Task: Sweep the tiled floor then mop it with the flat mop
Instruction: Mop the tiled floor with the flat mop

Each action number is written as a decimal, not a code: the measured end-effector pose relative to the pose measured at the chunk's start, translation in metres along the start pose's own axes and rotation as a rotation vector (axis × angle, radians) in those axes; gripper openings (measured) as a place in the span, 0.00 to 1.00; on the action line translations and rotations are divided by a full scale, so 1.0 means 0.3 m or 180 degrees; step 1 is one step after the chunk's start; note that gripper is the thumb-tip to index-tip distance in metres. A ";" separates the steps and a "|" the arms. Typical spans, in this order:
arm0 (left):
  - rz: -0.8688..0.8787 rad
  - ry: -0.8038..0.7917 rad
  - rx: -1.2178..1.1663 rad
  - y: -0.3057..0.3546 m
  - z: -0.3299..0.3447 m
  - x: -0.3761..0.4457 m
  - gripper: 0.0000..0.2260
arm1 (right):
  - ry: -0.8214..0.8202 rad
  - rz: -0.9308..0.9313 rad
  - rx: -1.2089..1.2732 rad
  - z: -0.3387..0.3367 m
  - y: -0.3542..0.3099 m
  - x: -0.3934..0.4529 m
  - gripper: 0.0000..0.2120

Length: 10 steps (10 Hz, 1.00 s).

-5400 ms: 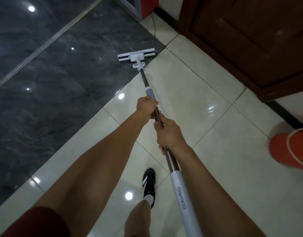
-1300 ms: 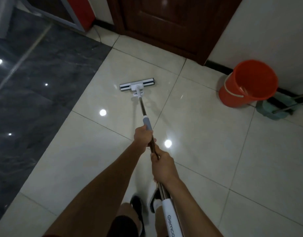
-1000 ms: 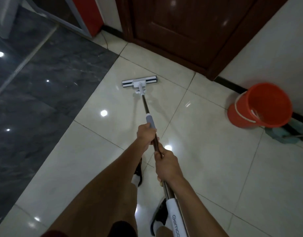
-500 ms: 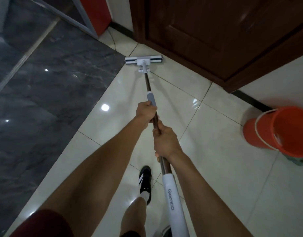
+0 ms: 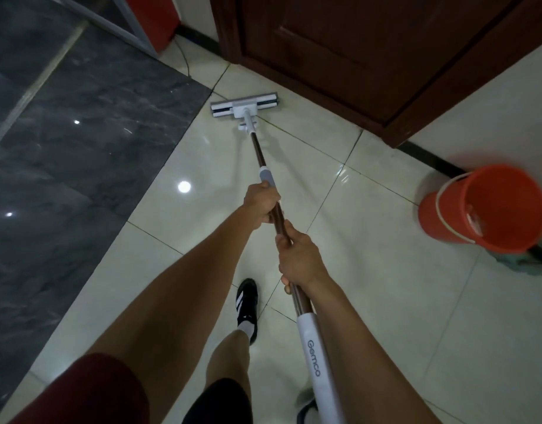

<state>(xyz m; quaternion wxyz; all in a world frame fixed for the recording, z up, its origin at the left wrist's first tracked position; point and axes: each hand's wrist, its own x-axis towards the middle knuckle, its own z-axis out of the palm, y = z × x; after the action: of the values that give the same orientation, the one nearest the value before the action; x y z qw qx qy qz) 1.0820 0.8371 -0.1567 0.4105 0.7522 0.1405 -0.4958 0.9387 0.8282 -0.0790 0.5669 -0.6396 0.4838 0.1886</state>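
Since half a second ago the mop head (image 5: 244,106) has slid right along the pale tiles (image 5: 386,270), away from the dark floor (image 5: 64,148) and closer to the door (image 5: 340,50). Both hands grip the pole (image 5: 257,148): the left hand (image 5: 261,205) higher, just below the grey collar, the right hand (image 5: 298,258) lower, fingers of each curled round it. An orange bucket (image 5: 483,209) stands by the wall at right. One shoe (image 5: 247,304) rests between the arms.
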 end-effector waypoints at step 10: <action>0.0066 0.0011 0.0296 -1.135 0.910 -0.932 0.11 | -0.0330 -0.0366 -0.0553 -0.413 1.372 -0.949 0.14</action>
<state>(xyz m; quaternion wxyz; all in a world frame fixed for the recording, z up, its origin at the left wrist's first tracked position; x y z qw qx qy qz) 0.5681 0.8975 -0.1253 0.3800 0.7728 0.1103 -0.4962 0.4269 0.8767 -0.0420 0.5435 -0.7024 0.3981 0.2298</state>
